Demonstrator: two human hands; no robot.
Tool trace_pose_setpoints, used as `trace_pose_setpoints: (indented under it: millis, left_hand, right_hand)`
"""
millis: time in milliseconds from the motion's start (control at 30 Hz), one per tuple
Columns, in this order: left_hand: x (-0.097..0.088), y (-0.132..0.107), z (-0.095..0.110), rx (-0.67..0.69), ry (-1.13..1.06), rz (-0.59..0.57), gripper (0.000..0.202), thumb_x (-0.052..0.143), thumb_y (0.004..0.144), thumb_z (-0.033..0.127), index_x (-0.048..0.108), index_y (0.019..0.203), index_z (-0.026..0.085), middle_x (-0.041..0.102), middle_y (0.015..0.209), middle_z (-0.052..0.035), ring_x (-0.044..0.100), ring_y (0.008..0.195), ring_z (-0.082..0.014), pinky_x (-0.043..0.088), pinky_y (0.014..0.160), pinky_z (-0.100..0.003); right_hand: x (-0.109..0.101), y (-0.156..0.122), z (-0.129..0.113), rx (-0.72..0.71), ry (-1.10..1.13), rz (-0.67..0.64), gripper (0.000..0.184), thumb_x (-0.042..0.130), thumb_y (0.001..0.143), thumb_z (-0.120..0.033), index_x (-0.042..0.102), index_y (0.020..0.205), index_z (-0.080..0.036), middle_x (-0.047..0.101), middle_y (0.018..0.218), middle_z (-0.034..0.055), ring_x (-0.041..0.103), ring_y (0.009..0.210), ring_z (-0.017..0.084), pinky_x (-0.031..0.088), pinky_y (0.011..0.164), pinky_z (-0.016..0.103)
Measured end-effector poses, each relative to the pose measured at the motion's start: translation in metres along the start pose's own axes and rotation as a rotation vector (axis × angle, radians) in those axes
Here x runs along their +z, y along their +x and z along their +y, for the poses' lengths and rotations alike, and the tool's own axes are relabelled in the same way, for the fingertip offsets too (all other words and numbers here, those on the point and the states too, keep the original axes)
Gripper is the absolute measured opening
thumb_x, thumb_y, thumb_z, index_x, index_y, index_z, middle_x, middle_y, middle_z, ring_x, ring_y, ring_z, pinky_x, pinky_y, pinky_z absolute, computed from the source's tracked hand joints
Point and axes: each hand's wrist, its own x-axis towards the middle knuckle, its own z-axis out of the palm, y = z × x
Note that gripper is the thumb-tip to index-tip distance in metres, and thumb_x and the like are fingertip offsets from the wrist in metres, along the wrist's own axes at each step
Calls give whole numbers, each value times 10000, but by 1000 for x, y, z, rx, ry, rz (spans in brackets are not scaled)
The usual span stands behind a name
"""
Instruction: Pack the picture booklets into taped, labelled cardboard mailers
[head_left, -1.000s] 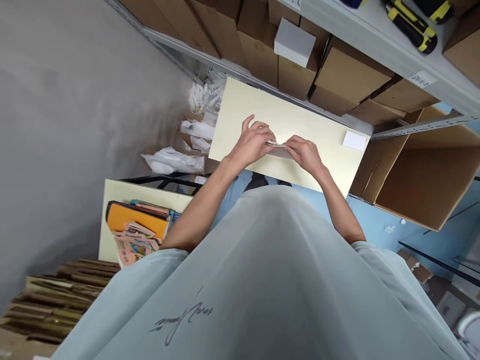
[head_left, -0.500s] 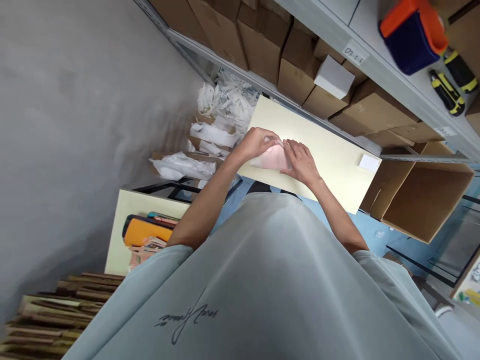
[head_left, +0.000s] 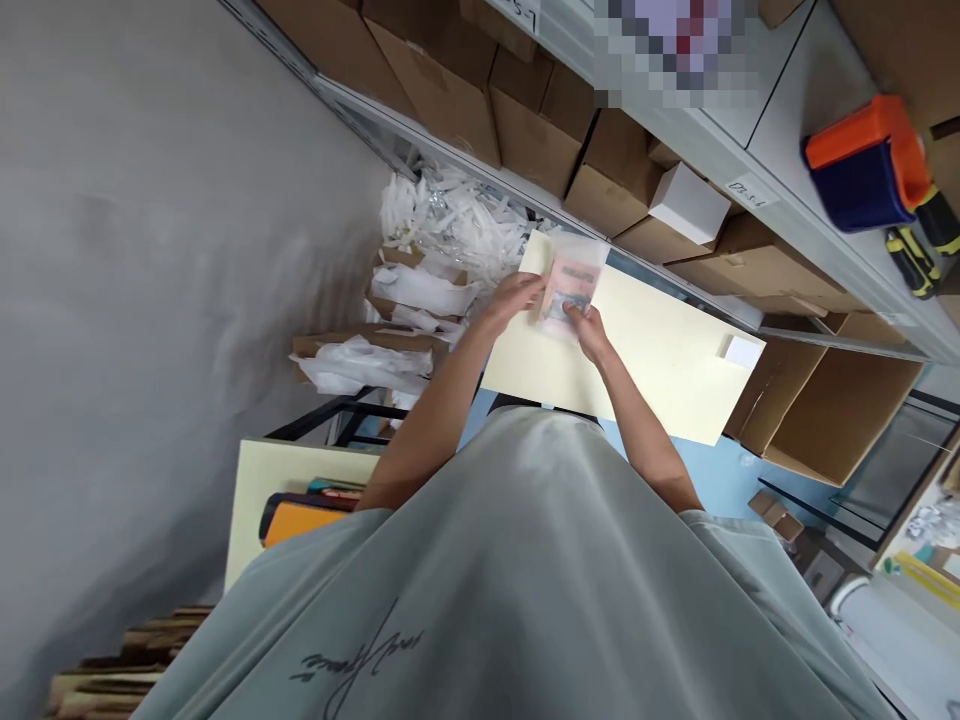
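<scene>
A translucent plastic bag (head_left: pixel 589 248) with a pink printed packet (head_left: pixel 577 275) inside is held up over the cream tabletop (head_left: pixel 645 350). My right hand (head_left: pixel 589 330) grips its lower right part, the thumb lying across the front. At the bag's left edge is my left hand (head_left: pixel 517 297), its fingers closed together on that edge; the fingertips are partly hidden. A small white box (head_left: pixel 742 351) sits at the tabletop's right end.
Shelving with cardboard boxes (head_left: pixel 536 140) runs along the far side. White plastic scraps (head_left: pixel 465 225) heap up at the left, beside a grey wall (head_left: pixel 150 250). A large open carton (head_left: pixel 847 410) stands at the right. An orange and blue holder (head_left: pixel 862 165) rests on the shelf.
The bag has been turned up, so its printed pink packet now shows. My right hand has shifted from the bag's upper edge to its lower right part. The camera view has shifted slightly.
</scene>
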Motion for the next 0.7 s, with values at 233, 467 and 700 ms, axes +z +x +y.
trace_pose_setpoints:
  millis: [233, 467, 700]
  left_hand:
    - [26, 38, -35, 44, 42, 247, 187, 888, 753, 185, 724, 837, 220, 823, 864, -59, 829, 986, -288, 671, 960, -398]
    - [29, 52, -45, 159, 240, 415, 195, 792, 795, 107, 679, 811, 265, 800, 1032, -98, 790, 1133, -308, 586, 1159, -439]
    - [45, 16, -24, 236, 277, 478, 325, 843, 747, 64, 764, 1023, 217, 773, 1275, -209, 706, 1383, -426, 424, 1367, -585]
  right_hand:
    - [16, 39, 6, 154, -5, 95, 175, 849, 922, -345, 779, 1027, -224, 892, 1047, 45, 818, 1134, 260, 665, 1145, 413]
    - [0, 40, 9, 167, -348, 184, 206, 761, 984, -440, 733, 1010, -238, 822, 943, 28, 781, 1043, 222, 686, 1049, 409]
    - [-38, -1, -14, -42, -352, 93, 288, 709, 982, -436, 775, 1167, -226, 869, 1210, 99, 789, 1108, 209, 683, 1088, 434]
